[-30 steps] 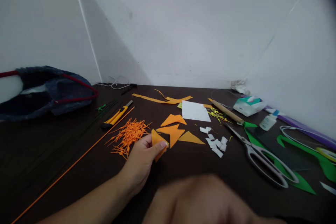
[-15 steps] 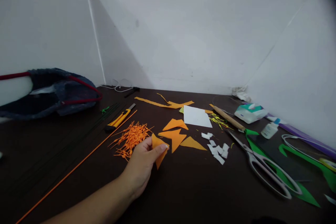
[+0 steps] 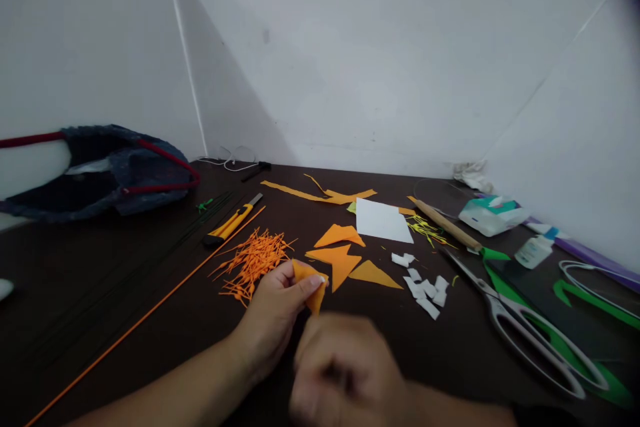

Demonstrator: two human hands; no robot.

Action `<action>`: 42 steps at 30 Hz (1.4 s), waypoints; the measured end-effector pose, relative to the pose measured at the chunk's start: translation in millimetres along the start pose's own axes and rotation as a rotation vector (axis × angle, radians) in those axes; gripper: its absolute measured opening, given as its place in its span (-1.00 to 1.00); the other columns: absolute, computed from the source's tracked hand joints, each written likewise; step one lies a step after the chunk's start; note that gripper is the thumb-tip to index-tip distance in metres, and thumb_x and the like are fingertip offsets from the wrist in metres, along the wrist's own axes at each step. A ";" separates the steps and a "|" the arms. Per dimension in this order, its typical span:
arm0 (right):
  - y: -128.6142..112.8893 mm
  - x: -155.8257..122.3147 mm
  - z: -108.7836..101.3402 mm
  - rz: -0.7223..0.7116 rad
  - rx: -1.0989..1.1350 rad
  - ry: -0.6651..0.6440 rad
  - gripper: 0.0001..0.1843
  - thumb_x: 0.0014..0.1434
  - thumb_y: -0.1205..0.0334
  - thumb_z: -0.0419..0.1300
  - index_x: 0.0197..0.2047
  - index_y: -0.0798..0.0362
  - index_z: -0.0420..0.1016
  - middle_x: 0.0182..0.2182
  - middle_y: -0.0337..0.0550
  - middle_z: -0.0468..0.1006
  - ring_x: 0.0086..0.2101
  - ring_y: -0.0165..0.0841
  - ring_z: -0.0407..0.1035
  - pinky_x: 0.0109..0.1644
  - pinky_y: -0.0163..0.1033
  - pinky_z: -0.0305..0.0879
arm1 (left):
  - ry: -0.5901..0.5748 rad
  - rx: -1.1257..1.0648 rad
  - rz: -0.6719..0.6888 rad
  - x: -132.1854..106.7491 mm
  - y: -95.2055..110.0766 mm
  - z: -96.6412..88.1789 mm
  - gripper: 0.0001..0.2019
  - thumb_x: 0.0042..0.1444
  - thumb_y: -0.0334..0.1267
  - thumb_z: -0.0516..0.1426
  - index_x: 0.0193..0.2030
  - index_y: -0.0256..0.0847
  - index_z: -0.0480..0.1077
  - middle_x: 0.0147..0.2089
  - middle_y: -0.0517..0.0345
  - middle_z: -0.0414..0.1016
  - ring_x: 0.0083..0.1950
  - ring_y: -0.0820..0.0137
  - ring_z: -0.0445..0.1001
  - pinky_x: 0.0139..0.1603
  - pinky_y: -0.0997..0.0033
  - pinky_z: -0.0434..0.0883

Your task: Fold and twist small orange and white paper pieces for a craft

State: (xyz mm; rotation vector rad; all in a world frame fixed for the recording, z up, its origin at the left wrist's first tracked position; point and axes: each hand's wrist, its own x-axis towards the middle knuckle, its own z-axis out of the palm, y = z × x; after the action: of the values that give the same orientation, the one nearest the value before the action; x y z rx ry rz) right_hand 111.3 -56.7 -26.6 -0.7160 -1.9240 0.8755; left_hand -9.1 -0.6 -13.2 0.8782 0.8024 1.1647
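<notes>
My left hand (image 3: 275, 307) pinches a folded piece of orange crepe paper (image 3: 305, 275) between thumb and fingers, with a small white bit at the thumb tip. Just right of it and nearer to me is my right hand (image 3: 350, 367), blurred, its fingers curled in; whether anything is inside them cannot be made out. Beyond the left hand lie several cut orange pieces (image 3: 340, 263) in pointed shapes. A heap of thin orange stamens (image 3: 257, 260) lies beside the left fingers.
Scissors (image 3: 530, 327) rest on green paper at right, near white scraps (image 3: 423, 290). Farther back are white paper (image 3: 383, 220), a glue bottle (image 3: 535, 250) and a tissue pack (image 3: 493, 213). A yellow cutter (image 3: 233, 221), an orange stick (image 3: 145, 313) and a red-rimmed bag (image 3: 145, 173) lie left.
My right hand has come in from the lower right, close to the orange paper in my left hand. The left hand keeps its pinch. The view has shifted slightly.
</notes>
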 end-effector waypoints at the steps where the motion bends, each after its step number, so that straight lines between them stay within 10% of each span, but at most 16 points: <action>1: -1.5 15.7 -13.0 0.048 0.005 0.091 -0.79 0.13 0.13 -0.01 -0.37 -0.10 0.43 -0.51 -0.25 0.44 -0.45 -0.39 0.33 -0.34 -0.24 0.29 | -0.006 0.003 0.009 -0.2 -0.2 -0.5 -0.91 -0.06 -0.34 0.20 -0.47 -0.26 0.34 -0.53 0.29 0.38 -0.48 0.55 0.32 -0.39 0.52 0.27; 5: 12.0 43.6 -43.7 0.301 0.111 0.494 -0.88 0.08 0.23 0.08 -0.38 0.02 0.44 -0.54 -0.25 0.39 -0.52 -0.43 0.25 -0.43 -0.29 0.24 | -0.030 0.002 0.035 -1.3 -0.3 -1.6 -0.92 -0.02 -0.35 0.17 -0.44 -0.26 0.32 -0.47 0.26 0.37 -0.42 0.51 0.33 -0.33 0.48 0.28; 12: 27.8 37.5 -36.5 0.529 0.585 0.333 -0.95 -0.04 0.29 0.19 -0.43 0.07 0.46 -0.55 -0.28 0.39 -0.57 -0.51 0.22 -0.48 -0.35 0.20 | -0.059 0.124 0.074 -0.3 -2.3 -4.2 -0.92 0.00 -0.33 0.16 -0.40 -0.26 0.32 -0.46 0.23 0.36 -0.40 0.49 0.32 -0.32 0.44 0.27; 25: 26.4 36.6 -35.7 0.474 0.490 0.316 -0.98 -0.06 0.35 0.20 -0.47 0.06 0.44 -0.57 -0.32 0.37 -0.54 -0.53 0.19 -0.43 -0.36 0.16 | -0.083 0.348 0.069 -0.7 -2.7 -5.9 -0.85 0.02 -0.22 0.14 -0.47 -0.24 0.31 -0.53 0.29 0.25 -0.46 0.51 0.19 -0.41 0.50 0.15; 42: 30.4 35.4 -49.3 -0.208 -0.650 0.270 -0.77 0.10 0.37 0.06 -0.18 0.14 0.46 -0.30 -0.06 0.50 -0.26 -0.35 0.36 -0.14 -0.21 0.31 | -0.153 0.003 -0.008 -8.2 0.4 5.9 -0.87 0.03 -0.32 0.11 -0.30 -0.23 0.47 -0.36 0.15 0.48 -0.28 0.39 0.37 -0.13 0.32 0.26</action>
State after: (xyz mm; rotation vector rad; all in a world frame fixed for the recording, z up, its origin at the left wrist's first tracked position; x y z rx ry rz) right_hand 143.2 2.2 -16.0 -0.9280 -1.9878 0.0004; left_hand -5.9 -9.5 -9.6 0.9538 0.6828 1.0758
